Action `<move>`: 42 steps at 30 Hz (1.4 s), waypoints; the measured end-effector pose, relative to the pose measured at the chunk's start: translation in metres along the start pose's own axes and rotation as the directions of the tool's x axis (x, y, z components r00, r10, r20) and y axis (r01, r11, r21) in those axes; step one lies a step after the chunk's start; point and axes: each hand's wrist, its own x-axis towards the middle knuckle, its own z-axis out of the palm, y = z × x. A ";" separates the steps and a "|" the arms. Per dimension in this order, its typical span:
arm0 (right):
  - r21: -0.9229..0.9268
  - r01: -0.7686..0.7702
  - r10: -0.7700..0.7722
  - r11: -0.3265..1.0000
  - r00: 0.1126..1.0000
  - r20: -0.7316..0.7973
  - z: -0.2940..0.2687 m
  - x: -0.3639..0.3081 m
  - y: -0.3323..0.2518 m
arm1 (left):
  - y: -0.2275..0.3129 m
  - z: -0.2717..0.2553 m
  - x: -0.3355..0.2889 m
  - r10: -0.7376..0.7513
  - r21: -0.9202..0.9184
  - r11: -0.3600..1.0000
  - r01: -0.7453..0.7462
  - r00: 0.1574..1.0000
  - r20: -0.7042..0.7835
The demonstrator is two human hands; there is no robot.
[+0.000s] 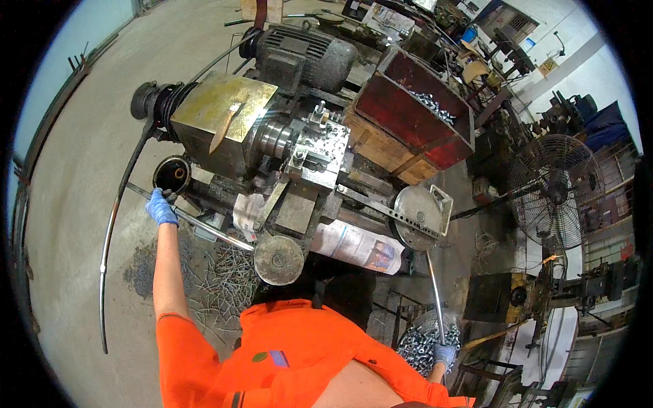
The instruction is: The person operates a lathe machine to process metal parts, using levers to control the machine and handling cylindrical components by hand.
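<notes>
My left hand (pixel 161 207), in a blue glove, is closed round a long metal lever (pixel 216 231) beside a dark round cup (pixel 173 174). That lever runs to a round metal disc (pixel 279 260) at the front of the machine. My right hand (pixel 445 354), also gloved in blue, is wrapped round the lower end of a shiny lever handle (pixel 435 289). Its upper end meets a larger round plate (pixel 419 216). Between the two levers is a metal block (pixel 321 153) strewn with chips, next to the spindle chuck (pixel 277 138).
A red bin (pixel 408 129) with metal parts sits on a wooden crate at the back right. A basket of metal pieces (pixel 423 347) is by my right hand. Metal rods (pixel 228 285) and shavings lie on the floor at left. A large caged fan (pixel 558 190) stands at right.
</notes>
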 end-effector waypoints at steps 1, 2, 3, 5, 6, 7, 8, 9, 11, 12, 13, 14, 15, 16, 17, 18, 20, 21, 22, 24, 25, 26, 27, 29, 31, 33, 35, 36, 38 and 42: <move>-0.003 0.000 -0.001 1.000 1.000 -0.019 0.001 0.000 0.001 | 0.001 0.001 -0.003 0.000 -0.004 1.000 0.000 1.000 -0.002; -0.006 0.001 -0.001 1.000 0.999 -0.038 0.003 0.000 0.002 | 0.001 0.001 -0.004 0.000 -0.008 1.000 0.000 1.000 -0.005; -0.011 0.004 -0.004 1.000 1.000 -0.029 0.008 0.002 0.003 | 0.003 0.000 0.000 -0.003 -0.010 1.000 0.003 1.000 -0.001; -0.019 0.010 -0.010 1.000 1.000 -0.010 0.021 0.013 0.008 | 0.006 -0.004 0.008 -0.011 -0.014 1.000 0.011 1.000 0.006; -0.008 0.024 -0.025 1.000 0.999 -0.021 0.024 0.015 0.012 | 0.005 -0.003 0.007 -0.011 -0.007 1.000 0.011 1.000 0.007; 0.004 0.039 -0.039 0.999 0.999 -0.033 0.028 0.017 0.016 | 0.005 -0.003 0.006 -0.011 0.001 1.000 0.011 1.000 0.008; 0.015 0.053 -0.053 0.998 0.998 -0.045 0.030 0.020 0.020 | 0.004 -0.002 0.005 -0.011 0.009 1.000 0.011 1.000 0.009; 0.005 0.052 -0.051 0.999 0.996 -0.073 0.030 0.018 0.019 | 0.005 -0.002 0.006 -0.011 0.009 1.000 0.011 1.000 0.009; -0.014 0.047 -0.048 0.999 0.991 -0.129 0.030 0.012 0.015 | 0.005 -0.003 0.007 -0.010 0.010 1.000 0.010 1.000 0.009; -0.005 0.043 -0.044 0.999 0.995 -0.094 0.027 0.009 0.012 | 0.005 -0.004 0.009 -0.016 -0.012 1.000 0.016 1.000 0.011; 0.004 0.040 -0.039 0.999 0.998 -0.059 0.022 0.006 0.009 | 0.004 -0.005 0.011 -0.022 -0.034 0.999 0.023 1.000 0.013; 0.013 0.036 -0.036 0.999 0.999 -0.023 0.018 0.003 0.006 | 0.003 -0.006 0.012 -0.028 -0.056 0.998 0.028 1.000 0.015; 0.014 0.026 -0.026 1.000 1.000 -0.014 0.015 0.001 0.005 | 0.003 -0.004 0.010 -0.026 -0.047 0.999 0.027 1.000 0.010; 0.015 0.016 -0.016 1.000 1.000 -0.004 0.013 -0.001 0.004 | 0.003 -0.002 0.008 -0.025 -0.039 0.999 0.025 1.000 0.006; 0.016 0.007 -0.007 1.000 1.000 0.006 0.010 -0.003 0.003 | 0.003 -0.001 0.006 -0.023 -0.030 0.999 0.023 1.000 0.001; 0.019 -0.013 0.012 1.000 1.000 0.020 0.007 -0.006 0.000 | 0.004 -0.001 0.006 -0.018 -0.034 0.999 0.018 1.000 0.010; 0.022 -0.051 0.050 0.998 0.998 0.050 0.003 -0.010 -0.006 | 0.005 -0.003 0.005 -0.007 -0.041 0.999 0.008 1.000 0.029; 0.016 -0.042 0.042 0.999 0.998 0.044 0.004 -0.009 -0.005 | 0.005 -0.004 0.006 -0.011 -0.041 0.999 0.012 0.999 0.031; 0.011 -0.033 0.033 0.999 0.999 0.038 0.006 -0.007 -0.003 | 0.005 -0.005 0.007 -0.014 -0.041 0.999 0.016 0.999 0.032; -0.002 -0.012 0.012 1.000 1.000 -0.005 0.016 0.000 0.005 | 0.006 -0.004 0.007 -0.017 -0.037 0.999 0.018 0.999 0.033; -0.009 0.000 0.000 1.000 0.999 -0.045 0.027 0.008 0.012 | 0.007 -0.002 0.005 -0.019 -0.035 0.999 0.020 0.999 0.031; -0.017 0.012 -0.013 1.000 0.996 -0.084 0.036 0.015 0.018 | 0.008 -0.001 0.003 -0.020 -0.034 0.999 0.021 0.999 0.028; -0.011 0.025 -0.026 1.000 0.996 -0.091 0.043 0.021 0.023 | 0.007 -0.002 0.004 -0.017 -0.035 0.999 0.018 1.000 0.026; 0.001 0.050 -0.049 0.999 0.993 -0.104 0.052 0.030 0.030 | 0.007 -0.003 0.004 -0.013 -0.038 0.999 0.014 1.000 0.024; -0.013 0.064 -0.065 0.998 0.989 -0.130 0.057 0.033 0.034 | 0.008 -0.003 0.003 -0.021 -0.026 0.999 0.022 0.999 0.030; -0.025 0.058 -0.061 0.998 0.989 -0.131 0.058 0.033 0.034 | 0.012 -0.001 -0.001 -0.023 -0.033 0.999 0.024 0.999 0.029; -0.034 0.032 -0.036 0.999 0.993 -0.112 0.057 0.032 0.032 | 0.014 0.001 -0.007 -0.022 -0.060 0.998 0.024 0.999 0.023; -0.028 0.034 -0.038 0.999 0.991 -0.129 0.058 0.033 0.033 | 0.013 0.000 -0.004 -0.019 -0.060 0.998 0.021 1.000 0.024; -0.015 0.039 -0.041 0.999 0.986 -0.164 0.063 0.036 0.036 | 0.011 -0.004 0.001 -0.013 -0.059 0.998 0.015 1.000 0.026; 0.006 0.052 -0.051 0.999 0.989 -0.138 0.057 0.029 0.033 | 0.014 -0.001 -0.003 -0.028 -0.044 0.999 0.029 0.999 0.018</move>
